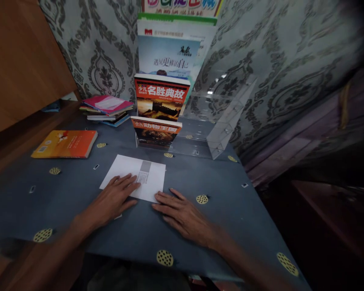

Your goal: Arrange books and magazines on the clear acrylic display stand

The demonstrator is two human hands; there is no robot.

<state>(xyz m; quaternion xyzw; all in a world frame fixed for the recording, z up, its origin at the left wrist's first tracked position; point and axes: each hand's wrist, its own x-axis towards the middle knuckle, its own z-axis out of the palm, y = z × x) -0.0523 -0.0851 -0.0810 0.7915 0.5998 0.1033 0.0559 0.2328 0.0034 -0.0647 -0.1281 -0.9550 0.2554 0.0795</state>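
Observation:
A white sheet of paper, with a grey block and small print on it, lies flat on the table in front of me. It may be a thin booklet; I cannot tell. My left hand rests on its near left part, fingers stretched out and covering some of the print. At the near right corner, my right hand touches the edge with its fingertips, fingers extended. Neither hand grips anything.
Behind the paper stands a clear acrylic book rack with several books upright in its left side. An orange book lies at the left, near a stack of thin books. A patterned blue-grey cloth covers the table.

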